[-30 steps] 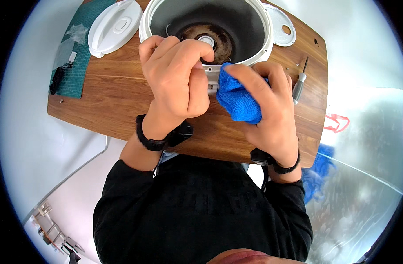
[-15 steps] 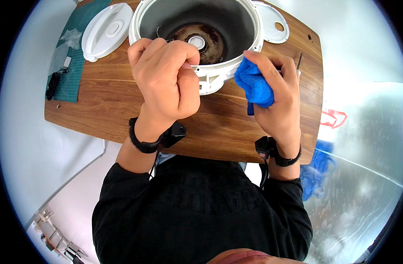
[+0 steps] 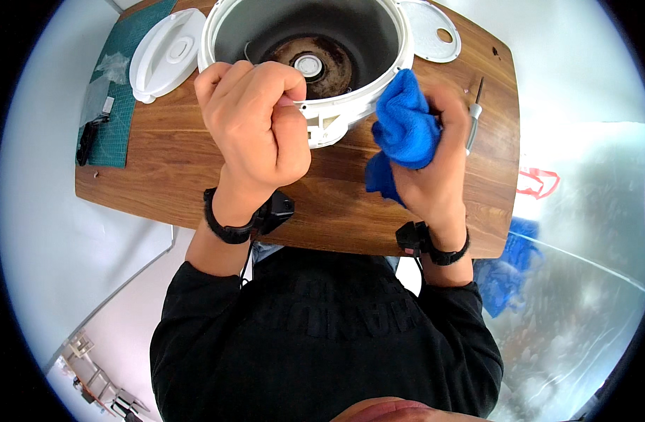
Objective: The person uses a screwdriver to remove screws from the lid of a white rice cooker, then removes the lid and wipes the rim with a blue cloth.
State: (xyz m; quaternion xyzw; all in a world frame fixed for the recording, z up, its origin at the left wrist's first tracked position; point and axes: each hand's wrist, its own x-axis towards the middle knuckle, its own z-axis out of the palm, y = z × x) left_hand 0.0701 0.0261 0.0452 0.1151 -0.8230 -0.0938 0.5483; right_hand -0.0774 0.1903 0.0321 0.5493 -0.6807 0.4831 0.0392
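A white rice cooker body (image 3: 354,105) stands open near the table's far side. Its dark grey inside shows a brown-stained heating plate (image 3: 329,60) with a pale round button in the middle. My left hand (image 3: 256,126) is closed over the near left part of the rim, fingers curled and thumb bent; its fingertips are partly hidden. Just off the cooker's near right side, my right hand (image 3: 438,165) grips a bunched blue cloth (image 3: 405,130). One end of the cloth sticks up by the rim, and a loose tail hangs below the palm.
A white oval lid (image 3: 164,60) lies left of the cooker, partly over a green cutting mat (image 3: 118,151) with clear plastic bags (image 3: 114,68). Behind the cooker's right side rests a white plate with a hole (image 3: 424,24). A screwdriver (image 3: 475,112) lies right of my right hand.
My right hand has drawn slightly left and turned; more of the cloth shows, with its tail spread lower. The cooker and my left hand on it have shifted a little left.
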